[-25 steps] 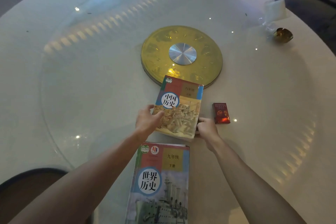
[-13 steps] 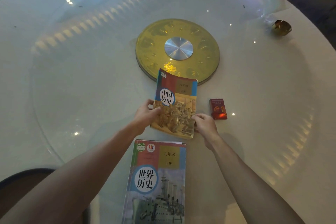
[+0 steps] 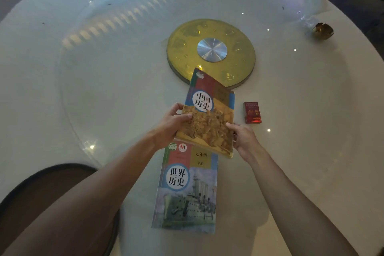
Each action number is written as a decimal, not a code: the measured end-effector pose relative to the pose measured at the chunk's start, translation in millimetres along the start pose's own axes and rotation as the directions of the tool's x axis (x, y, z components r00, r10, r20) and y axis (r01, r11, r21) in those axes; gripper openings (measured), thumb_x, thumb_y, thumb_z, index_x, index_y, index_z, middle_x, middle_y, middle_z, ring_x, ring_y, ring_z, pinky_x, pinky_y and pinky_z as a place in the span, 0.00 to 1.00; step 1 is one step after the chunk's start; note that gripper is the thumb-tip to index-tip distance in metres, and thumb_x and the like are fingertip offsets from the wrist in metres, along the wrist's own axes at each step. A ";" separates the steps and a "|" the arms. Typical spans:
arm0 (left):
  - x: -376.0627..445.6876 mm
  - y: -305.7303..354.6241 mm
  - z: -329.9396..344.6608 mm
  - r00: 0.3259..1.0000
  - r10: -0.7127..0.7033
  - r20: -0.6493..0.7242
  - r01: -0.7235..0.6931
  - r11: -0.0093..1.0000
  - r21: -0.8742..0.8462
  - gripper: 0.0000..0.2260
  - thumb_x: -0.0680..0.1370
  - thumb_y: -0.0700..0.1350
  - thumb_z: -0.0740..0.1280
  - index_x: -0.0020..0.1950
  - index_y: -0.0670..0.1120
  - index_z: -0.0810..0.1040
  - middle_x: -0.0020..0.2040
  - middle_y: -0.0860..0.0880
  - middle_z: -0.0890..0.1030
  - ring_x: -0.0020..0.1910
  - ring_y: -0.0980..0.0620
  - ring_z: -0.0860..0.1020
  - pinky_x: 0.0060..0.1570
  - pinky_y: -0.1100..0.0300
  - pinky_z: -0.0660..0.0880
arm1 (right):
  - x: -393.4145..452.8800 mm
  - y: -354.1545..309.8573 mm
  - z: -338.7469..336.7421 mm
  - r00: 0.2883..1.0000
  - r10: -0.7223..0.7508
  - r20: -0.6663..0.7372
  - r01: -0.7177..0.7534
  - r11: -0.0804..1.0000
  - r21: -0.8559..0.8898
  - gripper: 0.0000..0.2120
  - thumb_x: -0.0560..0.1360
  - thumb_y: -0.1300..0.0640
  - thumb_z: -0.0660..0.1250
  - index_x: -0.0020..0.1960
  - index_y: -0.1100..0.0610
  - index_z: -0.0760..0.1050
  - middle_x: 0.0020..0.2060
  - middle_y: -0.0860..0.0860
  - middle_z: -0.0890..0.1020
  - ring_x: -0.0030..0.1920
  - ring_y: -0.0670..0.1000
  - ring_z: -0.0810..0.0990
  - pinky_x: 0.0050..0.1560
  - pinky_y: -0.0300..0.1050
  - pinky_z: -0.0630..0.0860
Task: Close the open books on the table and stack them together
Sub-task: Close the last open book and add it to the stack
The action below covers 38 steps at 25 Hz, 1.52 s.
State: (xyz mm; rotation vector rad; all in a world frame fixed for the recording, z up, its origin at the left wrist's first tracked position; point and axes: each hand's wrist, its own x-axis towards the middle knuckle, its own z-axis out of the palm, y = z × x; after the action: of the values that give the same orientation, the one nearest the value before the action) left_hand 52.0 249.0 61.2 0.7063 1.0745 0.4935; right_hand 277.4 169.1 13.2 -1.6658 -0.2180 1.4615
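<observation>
Left hand clamped on the left edge of the upper history book, thumb across the cover, other fingers hidden beneath. Right hand gripping the same book at its lower right edge, thumb tip pressed on the cover picture. Both grips narrow, each pinched around one closed volume. Book shut, tilted and raised off the round white table, far corner over the rim of the gold turntable disc, near edge overlapping the top of the lower history book. Lower history book also shut, flat on the table, directly nearer the camera than the gold disc. Small red box just right of the held book, apart from it. Small brass bowl far right of the disc, beside a clear plastic bag.
</observation>
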 end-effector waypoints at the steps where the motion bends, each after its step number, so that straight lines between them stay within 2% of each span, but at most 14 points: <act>1: -9.5 -8.7 -5.6 0.999 -0.007 -0.035 0.008 1.000 0.023 0.04 0.81 0.36 0.65 0.52 0.45 0.73 0.42 0.39 0.84 0.33 0.44 0.84 0.27 0.50 0.82 | -7.3 4.3 -1.2 1.000 -0.014 -0.007 0.014 0.998 -0.055 0.07 0.79 0.61 0.68 0.55 0.58 0.82 0.45 0.52 0.86 0.45 0.52 0.83 0.45 0.49 0.80; 4: -39.9 -45.5 -19.9 0.994 -0.016 -0.108 0.023 0.997 0.067 0.04 0.81 0.36 0.65 0.52 0.44 0.73 0.48 0.37 0.82 0.37 0.41 0.84 0.29 0.48 0.82 | -33.8 26.8 -2.0 0.999 -0.048 -0.014 0.045 0.979 -0.199 0.05 0.79 0.62 0.68 0.54 0.57 0.80 0.48 0.54 0.86 0.45 0.54 0.85 0.41 0.50 0.81; 7: -58.9 -83.0 -29.9 0.982 0.028 -0.186 0.012 0.977 0.211 0.05 0.81 0.37 0.66 0.56 0.42 0.73 0.56 0.35 0.81 0.51 0.34 0.82 0.44 0.40 0.83 | -55.8 55.2 -1.3 0.995 -0.081 -0.053 0.059 0.945 -0.322 0.05 0.79 0.63 0.69 0.53 0.58 0.81 0.48 0.55 0.87 0.44 0.54 0.86 0.40 0.50 0.83; 9: -66.8 -103.4 -36.1 0.968 0.038 -0.250 0.042 0.952 0.304 0.07 0.81 0.39 0.67 0.58 0.41 0.74 0.58 0.37 0.81 0.56 0.36 0.81 0.52 0.38 0.81 | -66.9 75.6 -1.2 0.994 -0.080 -0.075 0.045 0.924 -0.379 0.06 0.79 0.63 0.69 0.55 0.60 0.81 0.50 0.57 0.86 0.46 0.55 0.85 0.45 0.53 0.84; 12: -81.3 -129.8 -45.5 0.952 0.025 -0.306 0.098 0.919 0.382 0.08 0.79 0.42 0.69 0.57 0.43 0.76 0.54 0.42 0.82 0.49 0.45 0.82 0.40 0.51 0.81 | -81.6 104.7 -2.1 0.992 -0.076 -0.098 0.025 0.896 -0.442 0.07 0.79 0.62 0.70 0.56 0.62 0.79 0.50 0.57 0.86 0.48 0.57 0.86 0.52 0.60 0.83; 14: -90.7 -145.2 -51.6 0.945 0.019 -0.328 0.121 0.908 0.401 0.08 0.78 0.42 0.70 0.55 0.43 0.77 0.51 0.44 0.82 0.45 0.48 0.82 0.35 0.57 0.78 | -89.8 121.0 -3.4 0.992 -0.079 -0.099 0.026 0.889 -0.457 0.05 0.79 0.61 0.70 0.55 0.61 0.79 0.50 0.56 0.86 0.46 0.55 0.85 0.49 0.57 0.83; 17: -103.0 -167.3 -58.2 0.942 0.028 -0.333 0.130 0.888 0.441 0.07 0.77 0.41 0.72 0.52 0.43 0.78 0.48 0.44 0.83 0.45 0.48 0.82 0.42 0.50 0.83 | -99.2 140.3 -4.6 0.988 -0.107 -0.112 0.036 0.863 -0.504 0.05 0.79 0.60 0.70 0.54 0.58 0.78 0.50 0.56 0.86 0.46 0.53 0.85 0.43 0.50 0.81; 19: -110.9 -179.9 -61.3 0.940 0.043 -0.338 0.138 0.859 0.493 0.07 0.75 0.41 0.72 0.52 0.44 0.79 0.46 0.45 0.84 0.44 0.47 0.83 0.46 0.47 0.83 | -104.6 149.7 -5.1 0.984 -0.127 -0.121 0.041 0.837 -0.546 0.05 0.79 0.59 0.71 0.54 0.57 0.78 0.50 0.54 0.86 0.48 0.53 0.85 0.46 0.51 0.82; 23: -122.8 -188.6 -68.7 0.939 0.132 -0.318 0.127 0.725 0.677 0.12 0.74 0.48 0.73 0.55 0.53 0.76 0.43 0.52 0.83 0.40 0.53 0.83 0.39 0.54 0.81 | -112.4 161.3 -5.7 0.975 -0.199 -0.100 0.082 0.737 -0.671 0.05 0.79 0.58 0.70 0.54 0.54 0.76 0.48 0.49 0.84 0.50 0.53 0.84 0.52 0.55 0.82; 26: -122.7 -189.4 -70.0 0.942 0.188 -0.277 0.126 0.567 0.814 0.13 0.75 0.52 0.71 0.57 0.52 0.76 0.47 0.51 0.83 0.44 0.51 0.82 0.44 0.52 0.80 | -114.2 165.0 -5.3 0.963 -0.258 -0.078 0.108 0.635 -0.765 0.05 0.79 0.56 0.69 0.54 0.55 0.78 0.49 0.52 0.84 0.49 0.53 0.83 0.51 0.53 0.82; 28: -121.4 -188.9 -66.7 0.930 0.214 -0.298 0.148 0.524 0.839 0.17 0.75 0.53 0.69 0.62 0.50 0.76 0.54 0.48 0.81 0.49 0.48 0.80 0.49 0.51 0.79 | -114.0 166.2 -5.6 0.960 -0.270 -0.071 0.100 0.570 -0.815 0.07 0.79 0.54 0.68 0.53 0.57 0.80 0.50 0.54 0.83 0.50 0.56 0.82 0.50 0.52 0.81; 31: -120.0 -188.9 -64.1 0.910 0.216 -0.353 0.195 0.529 0.826 0.25 0.77 0.55 0.69 0.71 0.46 0.71 0.64 0.43 0.74 0.59 0.45 0.77 0.54 0.51 0.77 | -112.6 168.2 -6.9 0.964 -0.252 -0.081 0.090 0.601 -0.794 0.11 0.80 0.53 0.66 0.47 0.60 0.81 0.43 0.55 0.84 0.46 0.57 0.82 0.42 0.49 0.75; 34: -113.6 -187.0 -69.0 0.922 0.131 -0.366 0.229 0.578 0.783 0.27 0.77 0.53 0.68 0.72 0.41 0.71 0.67 0.41 0.74 0.62 0.43 0.76 0.60 0.48 0.77 | -108.4 168.5 -9.3 0.962 -0.228 -0.153 0.055 0.707 -0.705 0.17 0.82 0.54 0.63 0.41 0.65 0.76 0.34 0.54 0.77 0.37 0.55 0.74 0.37 0.49 0.67; 38: -107.9 -180.1 -65.1 0.927 0.031 -0.373 0.219 0.765 0.606 0.12 0.77 0.48 0.66 0.55 0.43 0.82 0.54 0.42 0.84 0.46 0.49 0.79 0.42 0.56 0.75 | -104.4 167.8 -1.0 0.970 -0.174 -0.173 0.014 0.744 -0.668 0.17 0.82 0.55 0.61 0.38 0.62 0.73 0.33 0.53 0.75 0.35 0.53 0.71 0.37 0.48 0.65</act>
State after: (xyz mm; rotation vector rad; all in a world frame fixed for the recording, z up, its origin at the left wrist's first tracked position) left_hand -46.1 71.1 -22.7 1.1860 1.6596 0.1488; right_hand 180.4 2.3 -29.3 -2.3349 -0.7620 1.1581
